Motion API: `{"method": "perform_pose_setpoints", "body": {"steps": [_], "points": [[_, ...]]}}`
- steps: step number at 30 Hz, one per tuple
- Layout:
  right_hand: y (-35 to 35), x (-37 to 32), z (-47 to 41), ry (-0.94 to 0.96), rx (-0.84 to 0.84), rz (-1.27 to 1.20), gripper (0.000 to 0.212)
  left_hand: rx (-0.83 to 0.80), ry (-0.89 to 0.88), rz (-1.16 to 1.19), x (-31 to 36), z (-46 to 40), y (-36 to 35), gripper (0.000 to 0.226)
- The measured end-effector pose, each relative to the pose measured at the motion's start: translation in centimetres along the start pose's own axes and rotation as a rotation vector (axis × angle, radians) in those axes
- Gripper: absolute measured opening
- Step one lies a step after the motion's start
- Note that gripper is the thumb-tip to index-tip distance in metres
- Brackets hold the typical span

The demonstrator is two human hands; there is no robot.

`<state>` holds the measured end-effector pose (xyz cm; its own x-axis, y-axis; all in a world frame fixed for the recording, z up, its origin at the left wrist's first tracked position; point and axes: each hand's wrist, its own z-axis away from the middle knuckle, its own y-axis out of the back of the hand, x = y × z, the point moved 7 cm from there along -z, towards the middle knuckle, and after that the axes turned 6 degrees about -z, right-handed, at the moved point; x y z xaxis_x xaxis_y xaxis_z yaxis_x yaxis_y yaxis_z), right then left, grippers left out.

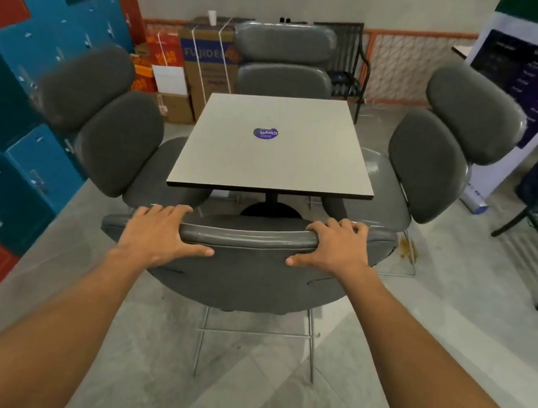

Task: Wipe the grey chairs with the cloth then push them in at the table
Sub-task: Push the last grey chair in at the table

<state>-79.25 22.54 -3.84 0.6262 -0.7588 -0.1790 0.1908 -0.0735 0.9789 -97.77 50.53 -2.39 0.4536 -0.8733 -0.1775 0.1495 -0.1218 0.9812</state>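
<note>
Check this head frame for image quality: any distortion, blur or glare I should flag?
Head view: strong wide-angle bending, the lockers lean and the side chairs splay outward; soft focus overall, the poster text is unreadable; light is even and dim, with mild sheen where both hands, left hand and right hand, grip the near chair.

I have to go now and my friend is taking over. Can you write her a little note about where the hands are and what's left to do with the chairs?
Left hand and right hand: both grip the top of the near chair's backrest, fingers curled over it, thumbs on your side.
Near chair: in front of the table, its seat not yet under the tabletop.
Other three grey chairs, left, far and right: already close against the table.
Cloth: not in view, so I cannot tell whether the wiping is finished.
Left to do: push the near chair in, probably straight forward.
</note>
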Motion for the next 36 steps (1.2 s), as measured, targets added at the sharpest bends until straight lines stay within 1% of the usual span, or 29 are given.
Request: {"method": "perform_pose_setpoints", "body": {"steps": [3,7,11,16,21,27,29,32,34,36], "points": [[0.4,-0.1,-0.5,-0.027,-0.006,-0.018,0.090,0.035,-0.082,-0.120,-0.3,-1.5,0.1,0.113],[0.2,-0.2,-0.4,-0.040,0.029,-0.019,0.088,0.192,-0.162,-0.156,-0.2,-2.1,-0.7,0.101],[0.5,-0.1,-0.3,-0.033,0.116,0.018,0.090,0.344,-0.180,-0.138,0.0,-2.6,-0.4,0.098],[0.3,-0.7,0.2,-0.047,0.169,0.026,0.090,0.446,-0.222,-0.091,-0.4,-2.4,-0.3,0.096],[0.3,-1.9,0.1,-0.059,0.163,0.016,0.086,0.443,-0.242,-0.098,-1.5,-2.9,-0.3,0.101],[0.2,-1.8,-0.1,-0.039,0.185,0.019,0.091,0.429,-0.230,-0.100,-1.4,-2.9,-0.1,0.099],[-0.1,-1.6,0.2,-0.005,0.257,0.013,0.091,0.406,-0.200,-0.079,-1.4,-2.4,-0.1,0.094],[-0.5,-1.3,1.1,0.104,0.467,-0.014,0.084,0.399,-0.178,-0.030,-1.6,-2.0,-0.2,0.087],[-0.5,-1.2,1.0,0.163,0.580,-0.028,0.081,0.456,-0.186,-0.026,-1.5,-1.9,0.0,0.085],[-0.2,-1.1,0.5,0.197,0.659,-0.033,0.079,0.531,-0.183,-0.019,-1.5,-2.2,0.2,0.085]]}}
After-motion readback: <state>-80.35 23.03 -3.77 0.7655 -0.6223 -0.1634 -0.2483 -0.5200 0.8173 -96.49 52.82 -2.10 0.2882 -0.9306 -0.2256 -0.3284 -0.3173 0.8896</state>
